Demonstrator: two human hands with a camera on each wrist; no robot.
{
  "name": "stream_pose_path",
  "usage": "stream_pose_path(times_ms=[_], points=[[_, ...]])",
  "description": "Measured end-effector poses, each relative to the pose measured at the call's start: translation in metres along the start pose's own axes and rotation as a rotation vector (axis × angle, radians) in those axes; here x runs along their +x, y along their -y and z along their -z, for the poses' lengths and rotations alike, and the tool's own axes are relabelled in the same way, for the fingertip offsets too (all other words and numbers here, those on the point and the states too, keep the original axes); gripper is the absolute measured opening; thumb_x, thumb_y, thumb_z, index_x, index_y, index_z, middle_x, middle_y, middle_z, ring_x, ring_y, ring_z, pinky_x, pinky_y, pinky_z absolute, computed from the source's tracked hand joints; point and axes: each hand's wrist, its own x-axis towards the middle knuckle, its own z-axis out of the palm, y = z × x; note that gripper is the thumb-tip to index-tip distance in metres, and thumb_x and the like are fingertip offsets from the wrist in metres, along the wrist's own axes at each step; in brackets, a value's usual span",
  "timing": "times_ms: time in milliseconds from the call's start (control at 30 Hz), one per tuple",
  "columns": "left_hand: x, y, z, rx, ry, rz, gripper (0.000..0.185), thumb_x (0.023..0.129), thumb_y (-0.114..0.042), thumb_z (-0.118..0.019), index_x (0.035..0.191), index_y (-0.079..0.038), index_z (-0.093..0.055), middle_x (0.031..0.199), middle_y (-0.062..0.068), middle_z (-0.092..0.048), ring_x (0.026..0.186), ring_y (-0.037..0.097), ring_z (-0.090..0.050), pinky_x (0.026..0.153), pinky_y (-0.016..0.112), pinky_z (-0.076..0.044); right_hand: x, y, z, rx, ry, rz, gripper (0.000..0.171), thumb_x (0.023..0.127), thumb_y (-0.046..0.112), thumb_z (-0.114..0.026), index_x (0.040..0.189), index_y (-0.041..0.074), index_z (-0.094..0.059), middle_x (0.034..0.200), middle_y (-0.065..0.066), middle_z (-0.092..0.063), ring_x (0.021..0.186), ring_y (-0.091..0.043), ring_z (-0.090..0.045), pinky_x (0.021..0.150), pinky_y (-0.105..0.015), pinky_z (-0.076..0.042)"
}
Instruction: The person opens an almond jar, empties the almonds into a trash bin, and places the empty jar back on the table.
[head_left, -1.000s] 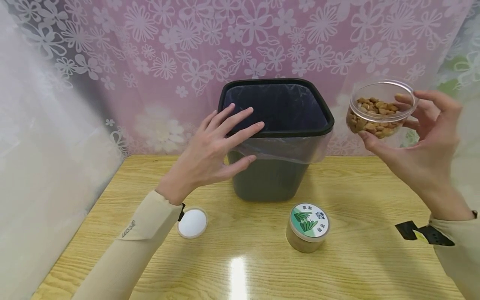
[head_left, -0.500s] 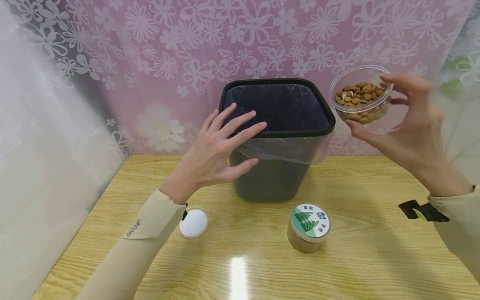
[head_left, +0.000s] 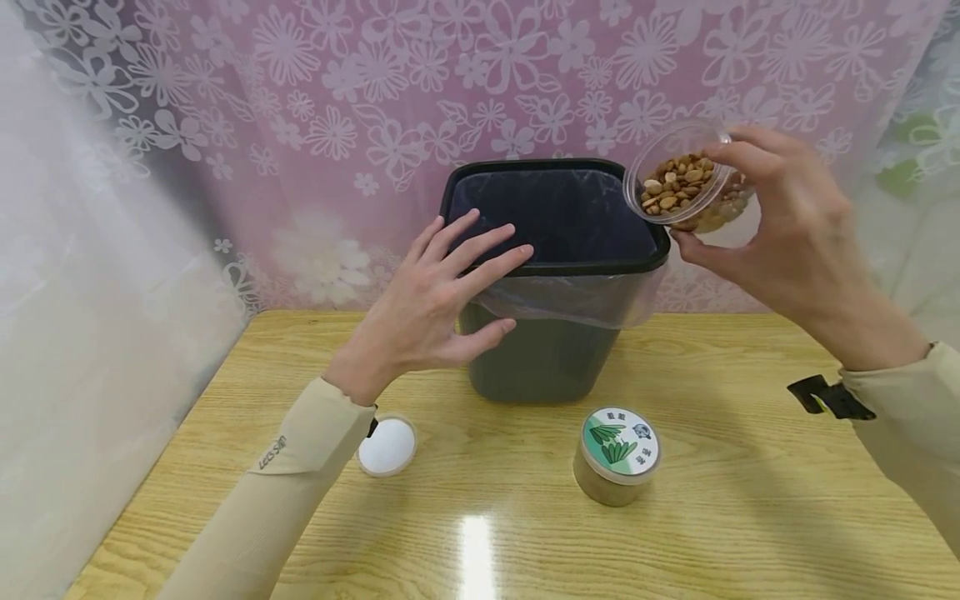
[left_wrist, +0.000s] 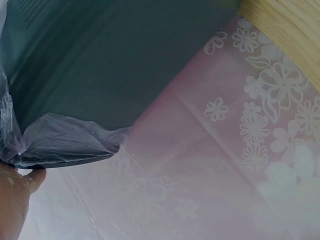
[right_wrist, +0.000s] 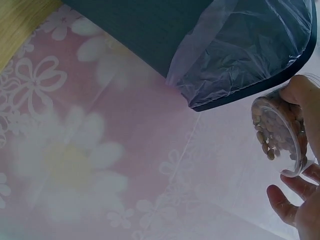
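Observation:
My right hand grips a clear round plastic tub of almonds by its side, thumb below and fingers at the rim. The tub tilts left, its mouth overlapping the right rim of the dark trash bin in the head view. A thin clear bag lines the bin and folds over its black rim. My left hand rests at the bin's front left rim with fingers spread. In the right wrist view the almonds show through the tub's base.
A lidded jar with a green and white label stands on the wooden table in front of the bin. Left of it lies a round white lid, partly behind the left sleeve. A pink floral curtain hangs behind the bin.
My right hand has carried the tub left to the bin's right rim and tipped it leftward, with the almonds shifting toward its mouth. The left hand has stayed almost still.

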Motion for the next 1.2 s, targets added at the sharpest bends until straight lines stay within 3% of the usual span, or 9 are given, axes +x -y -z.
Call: stream_pose_path(times_ms=[267, 500, 733, 1200], points=[[-0.001, 0.000, 0.000, -0.002, 0.008, -0.001, 0.068, 0.091, -0.050, -0.066, 0.152, -0.026, -0.050, 0.155, 0.005, -0.052, 0.150, 0.038, -0.039, 0.122, 0.063, -0.027, 0.008, 0.001, -0.004, -0.143, 0.041, 0.078, 0.093, 0.056, 0.006, -0.093, 0.137, 0.015, -0.049, 0.140, -0.027, -0.057, 0.118, -0.051, -0.056, 0.097, -0.063, -0.048], [-0.002, 0.000, 0.000, -0.001, 0.001, 0.004, 0.066, 0.091, -0.050, -0.065, 0.152, -0.026, -0.051, 0.155, 0.004, -0.052, 0.149, 0.037, -0.040, 0.121, 0.063, -0.027, 0.015, -0.001, -0.001, -0.221, 0.102, 0.180, 0.095, 0.055, 0.007, -0.094, 0.140, 0.015, -0.051, 0.141, -0.028, -0.054, 0.118, -0.053, -0.055, 0.085, -0.066, -0.045], [-0.002, 0.001, -0.001, 0.007, -0.005, 0.002, 0.066, 0.091, -0.051, -0.065, 0.151, -0.026, -0.051, 0.154, 0.004, -0.053, 0.149, 0.036, -0.040, 0.121, 0.062, -0.028, 0.018, -0.001, 0.001, -0.277, 0.141, 0.239, 0.097, 0.056, 0.005, -0.095, 0.142, 0.013, -0.050, 0.142, -0.029, -0.051, 0.119, -0.052, -0.053, 0.082, -0.065, -0.045], [-0.002, 0.001, -0.001, 0.008, 0.000, 0.005, 0.066, 0.092, -0.053, -0.064, 0.151, -0.027, -0.051, 0.152, 0.004, -0.055, 0.148, 0.037, -0.040, 0.122, 0.062, -0.027, 0.023, 0.003, -0.001, -0.284, 0.165, 0.276, 0.090, 0.065, 0.006, -0.091, 0.144, 0.016, -0.050, 0.146, -0.030, -0.049, 0.127, -0.052, -0.049, 0.082, -0.066, -0.043]])
